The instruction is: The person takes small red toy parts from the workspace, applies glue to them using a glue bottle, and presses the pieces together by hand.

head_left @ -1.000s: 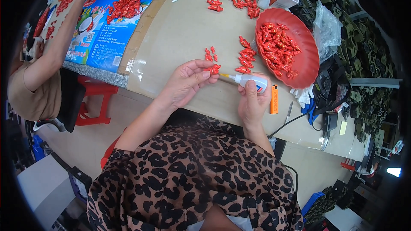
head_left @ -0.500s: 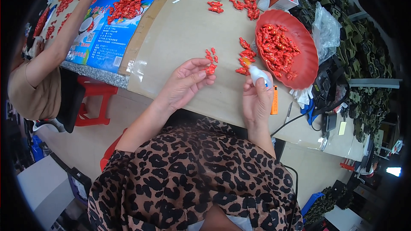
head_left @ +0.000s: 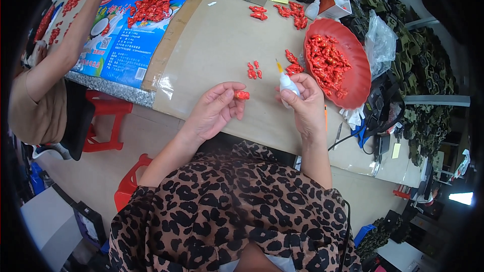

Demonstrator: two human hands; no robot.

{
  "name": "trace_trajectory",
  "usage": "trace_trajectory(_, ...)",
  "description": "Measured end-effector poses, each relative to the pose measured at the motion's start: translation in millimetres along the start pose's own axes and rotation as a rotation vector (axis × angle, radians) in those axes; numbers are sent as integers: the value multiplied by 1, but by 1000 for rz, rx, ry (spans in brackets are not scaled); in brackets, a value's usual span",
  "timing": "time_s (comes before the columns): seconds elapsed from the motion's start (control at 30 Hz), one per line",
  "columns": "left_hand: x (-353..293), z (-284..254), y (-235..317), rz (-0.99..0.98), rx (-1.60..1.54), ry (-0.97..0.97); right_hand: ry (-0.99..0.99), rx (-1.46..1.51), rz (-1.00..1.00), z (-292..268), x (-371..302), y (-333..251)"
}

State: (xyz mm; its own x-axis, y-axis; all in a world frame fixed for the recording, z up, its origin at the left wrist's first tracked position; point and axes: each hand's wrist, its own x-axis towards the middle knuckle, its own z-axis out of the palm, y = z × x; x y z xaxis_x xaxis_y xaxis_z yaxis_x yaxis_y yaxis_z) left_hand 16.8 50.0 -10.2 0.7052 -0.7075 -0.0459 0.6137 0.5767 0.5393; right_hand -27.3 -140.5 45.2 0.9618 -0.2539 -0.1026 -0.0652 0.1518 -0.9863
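The left hand pinches a small red piece above the surface while the right hand grips a white glue bottle, nozzle up, so an over-hard squeeze could smear glue on fingers.

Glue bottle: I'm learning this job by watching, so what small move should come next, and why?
Probably bring the glue bottle tip over to the small red piece. The right hand holds the bottle with its nozzle pointing up and away, while the left hand pinches the piece apart from it, over the table.
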Motion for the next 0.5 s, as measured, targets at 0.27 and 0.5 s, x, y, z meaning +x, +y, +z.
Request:
trace_trajectory(0.27,0,-1,1,-43,-84,-5,44,-311,33,11,18,10)
trace_trajectory(0.5,1,0,2,-46,-74,-22,185,-1018,-2,34,35,14)
